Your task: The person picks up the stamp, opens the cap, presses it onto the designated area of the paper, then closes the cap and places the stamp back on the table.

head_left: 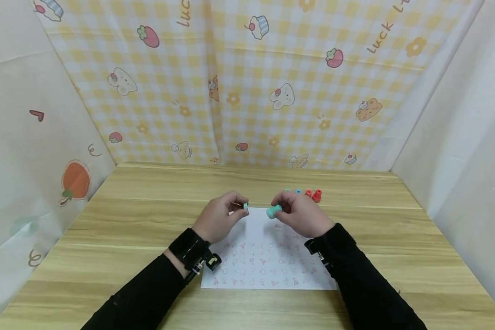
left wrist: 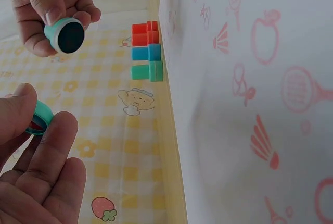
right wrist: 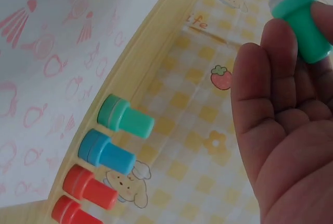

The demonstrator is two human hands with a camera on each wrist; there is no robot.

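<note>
My left hand [head_left: 217,219] pinches a small green stamp cap [left wrist: 43,115] between thumb and fingers, its hollow side showing in the left wrist view. Across a short gap, my right hand [head_left: 304,215] holds a green toy stamp [right wrist: 304,26] by its handle. The stamp's round dark face is uncovered and turned toward the left hand's side. Both hands are raised over the upper part of a white sheet of paper [head_left: 255,229], which bears rows of red stamped prints such as apples, rackets and shuttlecocks.
Beyond the sheet stands a row of capped stamps: a green one [right wrist: 125,116], a blue one [right wrist: 106,151] and two red ones, the nearer-center red stamp [right wrist: 89,186] beside the blue. The wooden table [head_left: 107,247] meets a yellow checked cloth [head_left: 251,114] at the back.
</note>
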